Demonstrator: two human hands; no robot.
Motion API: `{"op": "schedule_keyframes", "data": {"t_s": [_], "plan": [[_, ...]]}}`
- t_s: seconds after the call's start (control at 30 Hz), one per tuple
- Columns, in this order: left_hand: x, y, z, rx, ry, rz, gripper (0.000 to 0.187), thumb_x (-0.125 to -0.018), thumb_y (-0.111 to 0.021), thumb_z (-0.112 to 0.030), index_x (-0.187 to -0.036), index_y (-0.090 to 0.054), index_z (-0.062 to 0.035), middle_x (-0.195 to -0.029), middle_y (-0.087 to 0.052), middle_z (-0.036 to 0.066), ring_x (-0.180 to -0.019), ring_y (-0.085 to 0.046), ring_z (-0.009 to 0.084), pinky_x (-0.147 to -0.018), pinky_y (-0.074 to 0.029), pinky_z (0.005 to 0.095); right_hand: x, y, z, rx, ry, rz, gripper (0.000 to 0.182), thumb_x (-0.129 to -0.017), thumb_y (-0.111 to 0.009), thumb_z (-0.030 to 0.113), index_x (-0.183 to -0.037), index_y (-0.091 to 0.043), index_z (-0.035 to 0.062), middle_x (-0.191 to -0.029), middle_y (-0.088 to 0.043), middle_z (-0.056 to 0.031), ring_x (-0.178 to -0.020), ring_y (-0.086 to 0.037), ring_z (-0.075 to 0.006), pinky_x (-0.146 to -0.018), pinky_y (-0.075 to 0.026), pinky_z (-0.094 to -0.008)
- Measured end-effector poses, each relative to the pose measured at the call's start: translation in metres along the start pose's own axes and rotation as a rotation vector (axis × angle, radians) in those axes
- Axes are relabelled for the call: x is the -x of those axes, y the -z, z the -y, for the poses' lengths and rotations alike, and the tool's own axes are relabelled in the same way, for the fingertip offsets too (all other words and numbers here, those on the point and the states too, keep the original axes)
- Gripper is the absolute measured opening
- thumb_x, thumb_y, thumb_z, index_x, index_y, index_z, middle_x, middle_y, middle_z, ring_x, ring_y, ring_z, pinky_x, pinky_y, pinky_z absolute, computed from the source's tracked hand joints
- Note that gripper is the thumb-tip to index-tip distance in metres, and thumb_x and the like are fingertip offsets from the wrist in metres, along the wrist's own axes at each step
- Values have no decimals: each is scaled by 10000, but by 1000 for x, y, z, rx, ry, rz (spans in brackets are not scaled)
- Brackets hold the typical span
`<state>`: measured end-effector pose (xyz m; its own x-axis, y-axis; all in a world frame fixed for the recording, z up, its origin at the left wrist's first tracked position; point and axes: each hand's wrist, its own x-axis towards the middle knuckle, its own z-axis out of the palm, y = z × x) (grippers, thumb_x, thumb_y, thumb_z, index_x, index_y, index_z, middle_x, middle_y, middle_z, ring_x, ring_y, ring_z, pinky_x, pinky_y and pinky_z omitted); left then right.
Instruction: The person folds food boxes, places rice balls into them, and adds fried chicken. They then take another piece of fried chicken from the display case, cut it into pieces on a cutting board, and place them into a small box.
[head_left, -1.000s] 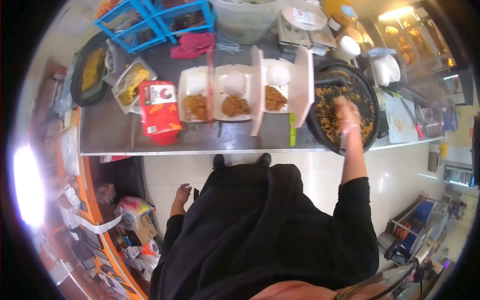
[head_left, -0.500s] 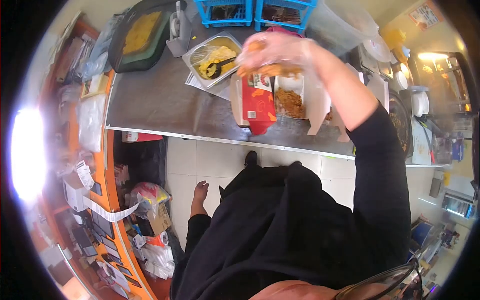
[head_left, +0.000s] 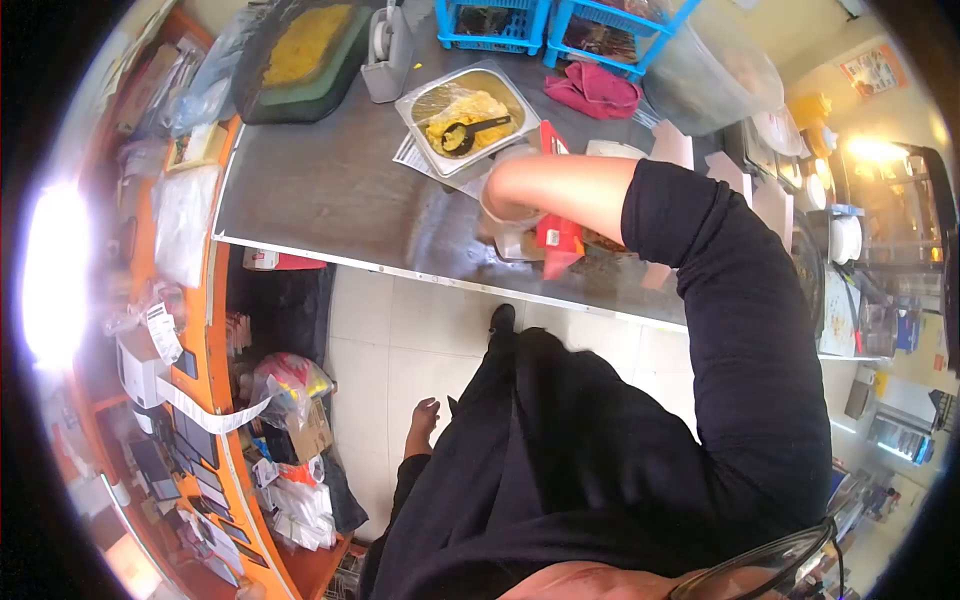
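My right hand (head_left: 508, 218), in a thin clear glove, is lowered onto the steel counter (head_left: 320, 200) at a white takeaway box (head_left: 612, 150), right beside a red packet (head_left: 558, 240). The forearm crosses over the box and hides what is in it. The fingers point down and are blurred, so what they hold cannot be seen. My left hand (head_left: 425, 412) hangs at my side over the tiled floor, fingers loosely apart and holding nothing.
A foil tray of yellow food with a black spoon (head_left: 468, 115) sits behind the hand. Further back are a black tray of yellow food (head_left: 300, 50), a tape dispenser (head_left: 385, 45), blue baskets (head_left: 490, 20), a pink cloth (head_left: 595, 90) and a clear tub (head_left: 710, 80). A dark pan (head_left: 808, 270) lies right.
My right hand left the pan on the right with a handful of fried bits, swung left over the boxes, and has now dropped down at the box by the red packet.
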<state>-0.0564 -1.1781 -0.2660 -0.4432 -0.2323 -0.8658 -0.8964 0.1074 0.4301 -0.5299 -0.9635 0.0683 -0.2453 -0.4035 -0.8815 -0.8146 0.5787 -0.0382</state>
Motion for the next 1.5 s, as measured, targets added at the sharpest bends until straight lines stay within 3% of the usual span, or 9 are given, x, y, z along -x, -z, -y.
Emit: {"op": "schedule_keyframes", "data": {"t_s": [0.3,0.6,0.7,0.77,0.83,1.07,1.27,1.4,1.5], "plan": [[-38,-31,-56,-481,-449,41,426,-847,-661,-218,-1211,-588,-8,-887,-682,132,-665,-608,168,-597,-495,300,224,-118,-7,-512,179,-1256,380,-966,-418,414,-1042,-640,115,-917,-660,-164,-901,-629,-348,-774,-499,-457],[1,-277,-141,-1057,-569,414,420,-857,-645,-260,-1202,-582,-28,-860,-646,81,-666,-606,194,-602,-516,344,335,-660,41,-1354,-448,-2421,246,-950,-586,254,-920,-677,28,-756,-639,-22,-633,-552,-110,-597,-461,-302],[68,-436,-154,-1243,-459,489,418,-878,-610,-324,-1181,-592,-37,-905,-665,91,-757,-631,208,-650,-522,386,398,-855,107,-1878,-1434,-1779,396,-954,-503,425,-816,-695,107,-700,-592,-54,-657,-540,-174,-666,-437,-348],[10,-511,-130,-1642,-1212,764,422,-901,-566,-359,-1184,-592,-47,-1005,-673,147,-933,-655,269,-763,-518,412,421,-958,139,-1875,-1970,-1740,353,-931,-532,381,-801,-669,83,-632,-497,45,-578,-399,-58,-538,-328,-248],[113,-612,-156,-1440,-859,703,412,-890,-599,-296,-1211,-576,-39,-1082,-652,171,-1003,-645,285,-840,-506,363,425,-1069,180,-2039,-2200,-1722,313,-917,-538,353,-837,-663,78,-595,-454,22,-495,-386,-90,-452,-314,-265],[206,-851,-172,-1481,-864,1048,412,-890,-635,-228,-1258,-552,-61,-1129,-638,163,-1009,-638,268,-854,-504,356,407,-1196,286,-2728,-2487,-1825,338,-924,-539,448,-839,-617,130,-504,-322,51,-401,-333,-87,-376,-258,-268],[323,-1061,-175,-1511,-502,1152,400,-904,-625,-223,-1256,-546,-50,-1116,-639,144,-956,-636,249,-835,-507,351,374,-1254,273,-3259,-2787,-1027,425,-936,-472,526,-863,-628,137,-481,-311,52,-384,-321,-98,-369,-241,-276],[340,-1197,-191,-1769,-1055,1369,346,-882,-623,-249,-1178,-606,-72,-1069,-658,162,-907,-655,292,-762,-511,391,337,-1311,251,-3257,-2811,-373,414,-910,-524,488,-886,-680,105,-541,-428,14,-456,-399,-121,-420,-305,-294],[385,-1307,-205,-1885,-949,1285,297,-875,-596,-321,-904,-683,-38,-900,-671,187,-872,-650,334,-774,-500,403,422,-1318,150,-3392,-2751,-1086,377,-905,-547,460,-927,-650,98,-547,-420,24,-427,-384,-112,-401,-307,-287]]}}
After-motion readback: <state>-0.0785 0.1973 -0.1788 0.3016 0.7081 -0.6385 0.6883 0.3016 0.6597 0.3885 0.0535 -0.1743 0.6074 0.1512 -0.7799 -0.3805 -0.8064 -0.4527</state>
